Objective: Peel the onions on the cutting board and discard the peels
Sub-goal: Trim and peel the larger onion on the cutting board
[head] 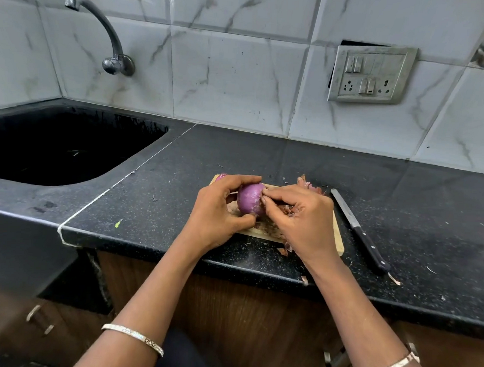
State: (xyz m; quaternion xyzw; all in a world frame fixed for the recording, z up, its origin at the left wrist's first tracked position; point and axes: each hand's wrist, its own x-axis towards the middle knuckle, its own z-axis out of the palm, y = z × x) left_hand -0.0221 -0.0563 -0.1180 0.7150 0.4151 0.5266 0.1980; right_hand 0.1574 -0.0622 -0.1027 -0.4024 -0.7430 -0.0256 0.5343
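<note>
A purple onion (250, 198) is held just above the wooden cutting board (338, 240) on the black counter. My left hand (219, 210) grips the onion from the left, fingers over its top and thumb under it. My right hand (298, 215) pinches at the onion's right end with its fingertips. Another onion (221, 177) peeks out behind my left hand at the board's far left corner. Dry peels (308, 184) lie at the board's far right corner, and more scraps (283, 249) lie at its near edge. Most of the board is hidden by my hands.
A knife (358, 229) with a black handle lies on the counter right of the board. A black sink (53, 146) with a wall tap (113, 47) is at the left. A switch panel (370, 73) sits on the tiled wall. The counter's front edge (230, 263) runs just below the board.
</note>
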